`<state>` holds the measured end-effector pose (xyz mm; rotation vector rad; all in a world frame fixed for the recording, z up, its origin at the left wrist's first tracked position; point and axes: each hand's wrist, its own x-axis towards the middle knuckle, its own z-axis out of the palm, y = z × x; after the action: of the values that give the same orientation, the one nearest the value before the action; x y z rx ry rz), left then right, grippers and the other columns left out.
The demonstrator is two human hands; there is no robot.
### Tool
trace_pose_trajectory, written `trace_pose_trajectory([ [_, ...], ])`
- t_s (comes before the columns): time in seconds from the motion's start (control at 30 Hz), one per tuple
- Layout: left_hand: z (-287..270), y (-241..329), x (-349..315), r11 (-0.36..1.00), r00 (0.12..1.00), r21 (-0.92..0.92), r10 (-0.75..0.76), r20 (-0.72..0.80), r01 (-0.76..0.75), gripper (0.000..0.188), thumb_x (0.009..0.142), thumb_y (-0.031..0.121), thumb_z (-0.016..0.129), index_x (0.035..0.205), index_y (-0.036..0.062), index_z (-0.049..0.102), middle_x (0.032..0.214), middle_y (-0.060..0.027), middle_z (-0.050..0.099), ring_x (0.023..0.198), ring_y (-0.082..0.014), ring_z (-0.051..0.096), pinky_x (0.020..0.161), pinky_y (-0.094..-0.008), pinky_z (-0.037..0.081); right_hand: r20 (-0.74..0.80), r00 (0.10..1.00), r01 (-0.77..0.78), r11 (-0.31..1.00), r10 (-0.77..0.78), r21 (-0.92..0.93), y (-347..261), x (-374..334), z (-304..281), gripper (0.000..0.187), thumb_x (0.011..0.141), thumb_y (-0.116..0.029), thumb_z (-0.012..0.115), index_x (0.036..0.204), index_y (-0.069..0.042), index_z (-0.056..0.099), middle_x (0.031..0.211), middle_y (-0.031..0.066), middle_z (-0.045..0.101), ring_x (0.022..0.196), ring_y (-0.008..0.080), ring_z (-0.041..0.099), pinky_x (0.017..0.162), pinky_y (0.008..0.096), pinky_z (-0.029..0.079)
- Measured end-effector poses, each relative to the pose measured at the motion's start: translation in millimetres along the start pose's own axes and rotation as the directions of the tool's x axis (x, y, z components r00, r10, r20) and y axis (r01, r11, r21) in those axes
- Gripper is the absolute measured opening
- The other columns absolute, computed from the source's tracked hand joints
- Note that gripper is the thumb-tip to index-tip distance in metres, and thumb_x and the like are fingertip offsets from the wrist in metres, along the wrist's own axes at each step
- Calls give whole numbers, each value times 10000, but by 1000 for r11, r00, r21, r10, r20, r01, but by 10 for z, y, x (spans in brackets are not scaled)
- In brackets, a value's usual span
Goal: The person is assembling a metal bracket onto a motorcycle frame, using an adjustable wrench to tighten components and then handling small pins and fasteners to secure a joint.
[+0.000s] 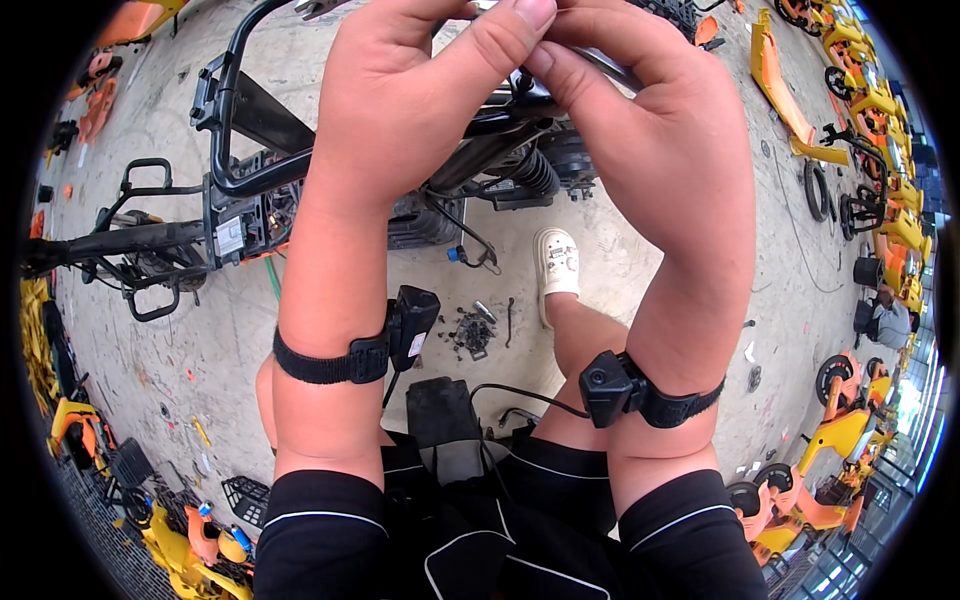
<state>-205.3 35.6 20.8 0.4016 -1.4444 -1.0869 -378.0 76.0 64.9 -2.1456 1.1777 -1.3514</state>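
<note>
Both of my hands are raised together at the top, over the black tubular frame [225,130] of a stripped scooter. My left hand [400,90] is closed, its thumb and fingers pinched at the upper edge. The silver open jaw of a wrench [318,8] sticks out on its left side. My right hand [655,120] is curled with its thumb against the left thumb, around a grey metal bar [605,68]. Whether bar and wrench are one piece, I cannot tell. The fingertips are partly cut off by the picture's edge. Below hangs a black coil spring [535,172].
Loose bolts [470,335], a silver socket [484,312] and a thin dark rod [510,322] lie on the concrete floor. A cable with a blue connector [456,254] dangles from the frame. Yellow and orange scooters [840,435] line the right side; a tyre [816,190] lies there.
</note>
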Motion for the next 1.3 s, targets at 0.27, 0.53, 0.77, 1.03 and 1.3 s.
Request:
trace_pose_trajectory([
  [0.27,-49,-97,60,959,971,165,218,103,-232,196,985,50,683,1164,-27,702,1146,-87,630,1068,-170,601,960,-307,476,3,1000,25,1000,-25,-12,8,8,-2,140,880,-55,737,1008,2,734,1044,147,741,992,316,704,888,384,541],
  [0.53,-11,4,14,978,991,169,111,73,-122,214,970,54,703,1168,-29,702,1154,-96,634,1082,-171,600,983,-316,474,21,997,-68,998,68,-1,-44,24,-1,132,879,-44,733,1000,9,733,1053,151,738,995,309,707,880,375,547],
  [0.77,-35,-29,31,986,990,95,133,52,-138,229,968,47,713,1182,-34,697,1172,-104,641,1083,-176,612,966,-306,482,45,995,-88,995,90,-43,-283,41,-66,127,873,-45,743,985,12,727,1055,149,737,978,305,708,866,372,548],
  [1.03,-27,-25,13,993,994,54,106,24,-107,217,972,40,711,1176,-32,692,1158,-87,633,1055,-161,609,932,-293,494,29,996,-81,995,83,-62,-265,44,-35,139,872,-50,748,994,13,730,1063,152,740,978,298,713,869,370,551],
  [1.3,10,7,43,979,987,124,160,34,-163,148,975,27,702,1111,-28,717,1138,-87,631,1038,-154,608,927,-289,492,15,996,-82,995,83,-57,-176,-9,-43,151,873,-53,751,1008,12,733,1069,155,742,981,293,718,875,369,553],
])
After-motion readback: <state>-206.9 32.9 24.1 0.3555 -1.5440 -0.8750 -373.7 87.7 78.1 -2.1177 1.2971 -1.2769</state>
